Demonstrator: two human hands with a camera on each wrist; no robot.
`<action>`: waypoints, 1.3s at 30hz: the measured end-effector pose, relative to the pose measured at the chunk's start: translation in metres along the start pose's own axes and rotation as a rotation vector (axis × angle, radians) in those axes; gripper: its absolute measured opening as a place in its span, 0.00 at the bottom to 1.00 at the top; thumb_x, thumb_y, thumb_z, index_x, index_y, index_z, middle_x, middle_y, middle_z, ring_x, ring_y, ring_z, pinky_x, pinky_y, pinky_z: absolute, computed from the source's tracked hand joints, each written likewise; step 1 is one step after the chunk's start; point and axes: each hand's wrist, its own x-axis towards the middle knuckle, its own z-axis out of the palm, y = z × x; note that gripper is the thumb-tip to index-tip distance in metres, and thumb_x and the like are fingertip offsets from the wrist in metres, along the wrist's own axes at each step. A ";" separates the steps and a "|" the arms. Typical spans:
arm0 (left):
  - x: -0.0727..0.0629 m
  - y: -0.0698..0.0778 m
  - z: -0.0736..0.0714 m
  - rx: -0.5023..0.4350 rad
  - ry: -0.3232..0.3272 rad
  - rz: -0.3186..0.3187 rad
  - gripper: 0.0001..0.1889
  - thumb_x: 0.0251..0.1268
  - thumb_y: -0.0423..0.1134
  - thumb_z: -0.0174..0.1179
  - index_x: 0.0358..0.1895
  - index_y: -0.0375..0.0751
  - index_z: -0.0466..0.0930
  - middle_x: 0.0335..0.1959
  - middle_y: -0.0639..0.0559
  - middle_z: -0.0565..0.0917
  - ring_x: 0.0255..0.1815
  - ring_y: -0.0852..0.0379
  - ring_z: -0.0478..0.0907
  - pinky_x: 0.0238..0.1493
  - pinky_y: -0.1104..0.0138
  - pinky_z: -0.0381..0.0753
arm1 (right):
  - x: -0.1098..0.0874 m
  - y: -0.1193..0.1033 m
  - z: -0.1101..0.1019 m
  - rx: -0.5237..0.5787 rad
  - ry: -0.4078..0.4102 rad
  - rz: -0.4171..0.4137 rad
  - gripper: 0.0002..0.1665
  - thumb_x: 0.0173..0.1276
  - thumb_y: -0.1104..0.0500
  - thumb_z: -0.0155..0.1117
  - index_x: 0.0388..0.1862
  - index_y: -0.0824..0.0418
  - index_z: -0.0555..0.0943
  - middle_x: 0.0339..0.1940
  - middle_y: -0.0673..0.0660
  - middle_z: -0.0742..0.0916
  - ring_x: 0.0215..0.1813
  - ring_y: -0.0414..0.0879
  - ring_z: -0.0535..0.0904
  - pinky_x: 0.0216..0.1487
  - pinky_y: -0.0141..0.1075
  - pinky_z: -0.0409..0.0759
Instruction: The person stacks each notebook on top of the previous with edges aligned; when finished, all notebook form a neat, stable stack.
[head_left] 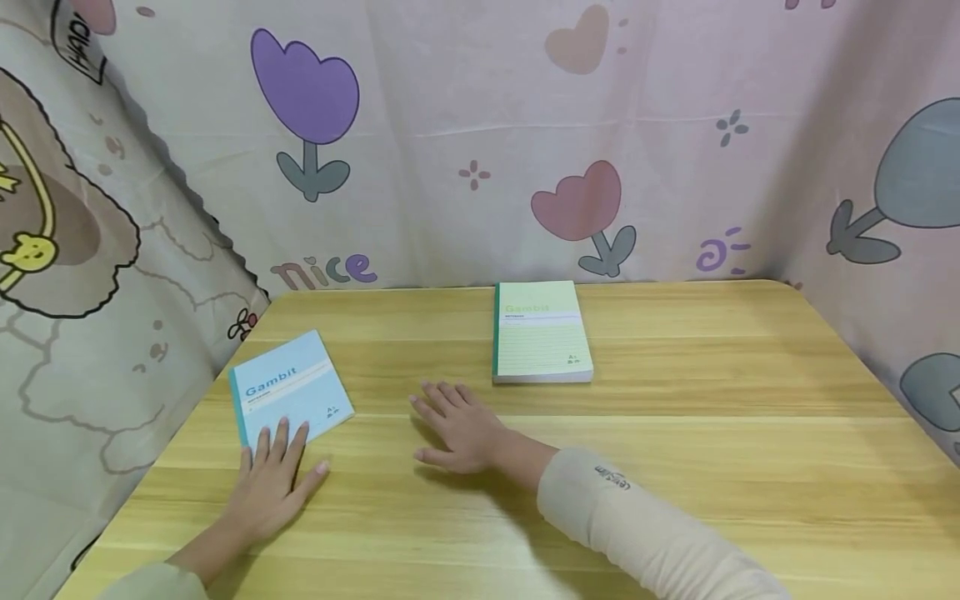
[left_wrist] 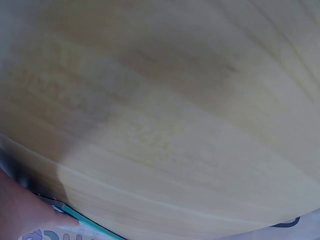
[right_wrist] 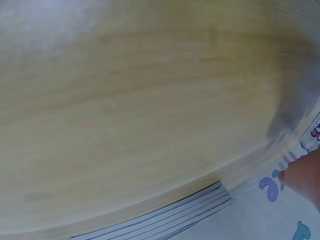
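A blue notebook (head_left: 288, 387) with a teal spine lies at a slant on the left of the wooden table. The fingertips of my left hand (head_left: 266, 496) rest on its near edge, fingers straight and thumb spread out to the right. In the left wrist view the teal spine (left_wrist: 92, 225) shows beside part of the hand. My right hand (head_left: 465, 433) is held palm down over the middle of the table, fingers spread, holding nothing. Beyond it stands a stack of notebooks (head_left: 543, 333) with a pale green one on top; the right wrist view shows several layered edges (right_wrist: 170, 215).
The wooden table (head_left: 712, 358) has a rounded far right corner. A printed curtain (head_left: 450, 100) with flowers hangs right behind the table's far edge, and patterned cloth (head_left: 75, 375) also closes in the left side.
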 end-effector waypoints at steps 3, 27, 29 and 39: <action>0.000 0.001 -0.001 0.006 0.000 0.007 0.38 0.70 0.58 0.39 0.72 0.31 0.47 0.70 0.23 0.45 0.68 0.20 0.39 0.61 0.29 0.38 | 0.003 -0.003 0.000 -0.011 -0.004 -0.005 0.43 0.70 0.34 0.36 0.75 0.56 0.46 0.76 0.61 0.53 0.76 0.55 0.50 0.74 0.48 0.51; 0.005 0.027 0.008 -0.031 0.014 0.117 0.37 0.68 0.55 0.45 0.70 0.31 0.52 0.71 0.25 0.49 0.68 0.21 0.42 0.64 0.33 0.43 | 0.033 -0.030 0.014 -0.036 -0.144 -0.024 0.44 0.69 0.31 0.31 0.76 0.52 0.43 0.77 0.49 0.50 0.77 0.44 0.43 0.76 0.39 0.46; 0.006 0.029 0.008 -0.038 0.018 0.126 0.36 0.68 0.55 0.46 0.70 0.32 0.53 0.71 0.26 0.49 0.68 0.21 0.42 0.65 0.34 0.43 | 0.033 -0.028 0.013 -0.037 -0.154 -0.016 0.44 0.70 0.31 0.31 0.76 0.52 0.43 0.77 0.49 0.50 0.77 0.43 0.41 0.76 0.39 0.45; 0.015 0.041 0.009 -0.042 0.010 0.201 0.35 0.68 0.54 0.47 0.71 0.37 0.54 0.72 0.31 0.50 0.70 0.24 0.43 0.67 0.36 0.45 | 0.028 -0.015 0.008 0.042 -0.161 0.011 0.42 0.71 0.33 0.33 0.76 0.53 0.45 0.77 0.49 0.49 0.77 0.43 0.39 0.76 0.40 0.40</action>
